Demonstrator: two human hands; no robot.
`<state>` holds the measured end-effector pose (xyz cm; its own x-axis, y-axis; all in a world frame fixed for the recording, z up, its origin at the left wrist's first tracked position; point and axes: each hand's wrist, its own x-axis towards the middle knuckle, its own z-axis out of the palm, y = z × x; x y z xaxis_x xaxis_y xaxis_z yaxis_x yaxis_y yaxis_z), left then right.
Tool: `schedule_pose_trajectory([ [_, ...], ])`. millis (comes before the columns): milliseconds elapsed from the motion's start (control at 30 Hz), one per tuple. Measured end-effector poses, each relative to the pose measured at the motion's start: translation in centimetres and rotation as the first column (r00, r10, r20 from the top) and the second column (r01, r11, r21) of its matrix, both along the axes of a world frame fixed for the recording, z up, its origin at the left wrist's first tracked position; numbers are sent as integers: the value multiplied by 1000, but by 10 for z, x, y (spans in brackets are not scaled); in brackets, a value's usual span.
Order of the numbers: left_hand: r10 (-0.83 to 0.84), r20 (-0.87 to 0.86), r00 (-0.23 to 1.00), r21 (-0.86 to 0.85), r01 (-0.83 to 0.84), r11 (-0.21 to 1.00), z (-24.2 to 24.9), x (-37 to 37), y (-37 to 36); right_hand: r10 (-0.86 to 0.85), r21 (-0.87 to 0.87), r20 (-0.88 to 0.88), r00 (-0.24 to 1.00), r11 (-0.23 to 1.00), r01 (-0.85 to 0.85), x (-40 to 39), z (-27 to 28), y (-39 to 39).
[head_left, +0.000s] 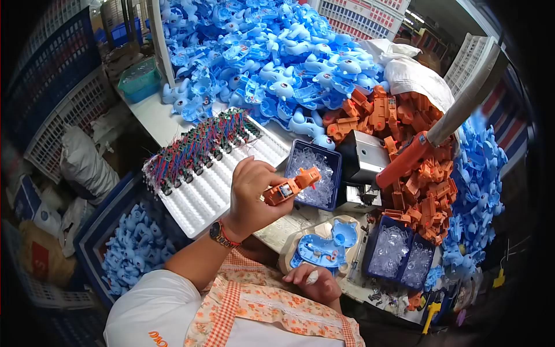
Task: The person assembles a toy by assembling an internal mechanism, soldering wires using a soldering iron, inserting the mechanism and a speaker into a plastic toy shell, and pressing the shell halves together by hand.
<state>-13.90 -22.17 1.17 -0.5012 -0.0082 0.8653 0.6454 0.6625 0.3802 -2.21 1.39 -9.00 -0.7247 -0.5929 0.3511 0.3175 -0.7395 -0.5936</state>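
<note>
My left hand [254,196], with a watch at its wrist, is closed around an orange plastic housing [280,192] and holds it up above the bench. A small part shows in a window of the housing, and a bit of red shows near its far end. Lower down, my right hand [315,281] has loosely bent fingers with nothing seen in them; one finger has a white wrap. It is beside a beige fixture [286,251]. In that fixture lies a blue animal-shaped shell half [318,248], its hollow side up.
A white ribbed tray [199,202] carries wired circuit boards [202,144]. Small clear parts fill blue bins [338,173]. Behind are heaps of blue shells [272,52] and orange housings [428,196]. An orange-wrapped post [404,159] slants on the right, by a metal box [364,153].
</note>
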Motion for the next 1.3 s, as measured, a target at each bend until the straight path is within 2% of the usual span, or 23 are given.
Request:
schedule_pose_trajectory([
  [33, -134, 128, 983, 203, 107, 973, -4, 0, 1, 2, 4, 1, 1000, 1000, -2, 2, -1, 2],
  [100, -439, 275, 855, 600, 204, 773, -15, 1, 0, -25, 40, 22, 999, 999, 24, 6, -2, 6],
  [133, -735, 227, 639, 828, 271, 491, -19, 2, -2, -19, 40, 22, 1000, 999, 18, 9, 1, 8],
  [167, -733, 229, 641, 826, 270, 494, -20, 4, -2, -22, 99, 79, 997, 995, 15, 14, 8, 12],
  [233, -962, 17, 273, 963, 253, 89, -15, 7, 0, -43, 148, 140, 989, 989, 22, 19, 27, 21],
  [267, -969, 46, 242, 946, 302, 120, -29, 5, 1, -79, 264, 14, 997, 962, 72, 17, 42, 25],
  [300, -949, 167, 266, 928, 282, 242, -29, 8, 6, -110, 371, -108, 988, 918, 142, 17, 56, 31],
  [367, -978, 113, 178, 928, 332, 167, -35, 12, 18, -289, 486, -240, 927, 790, 373, 20, 82, 45],
  [400, -983, 124, 133, 930, 330, 162, -36, 14, 23, -457, 443, -455, 764, 629, 639, 14, 92, 43],
  [467, -989, 126, 79, 929, 341, 146, -33, 18, 32, -565, 469, -626, 537, 276, 839, 9, 118, 35],
  [500, -990, 135, 48, 927, 347, 144, -32, 20, 37, -411, 289, -858, 308, 108, 951, -7, 124, 35],
  [533, -990, 134, 43, 923, 358, 140, -31, 23, 41, -323, 264, -908, 265, 49, 963, -14, 136, 29],
  [567, -990, 131, 43, 919, 370, 138, -30, 25, 44, -250, 235, -940, 233, 21, 972, -20, 136, 27],
  [633, -992, 123, -17, 918, 382, 108, -29, 28, 48, -263, 276, -927, 268, 7, 961, -24, 140, 13],
  [767, -990, 133, -50, 937, 332, 109, -34, 30, 53, -191, 209, -961, 199, -32, 977, -31, 144, 2],
  [833, -968, 232, 92, 857, 452, 248, -33, 29, 58, -138, 197, -974, 181, -113, 974, -30, 145, -1],
  [900, -956, 271, 112, 838, 461, 292, -33, 29, 58, -144, 183, -976, 163, -137, 974, -29, 144, -4],
  [1000, -830, 406, 382, 522, 648, 554, -28, 28, 57, -87, 145, -987, 133, -159, 977, -28, 143, -3],
  [1033, -830, 407, 381, 526, 645, 554, -24, 29, 56, -82, 106, -992, 93, -171, 980, -30, 142, -3],
  [1100, -732, 342, 589, 329, 655, 680, -14, 31, 53, -77, 74, -995, 61, -178, 981, -28, 141, -2],
  [1167, -726, 328, 604, 300, 662, 687, -9, 28, 44, -69, 84, -995, 72, -198, 977, -27, 141, 0],
  [1233, -773, 307, 555, 161, 770, 617, -1, 25, 34, -80, 91, -994, 75, -214, 973, -26, 137, 0],
  [1300, -765, 319, 560, 174, 759, 628, 3, 27, 33, -51, 125, -992, 116, -236, 964, -25, 132, 0],
])
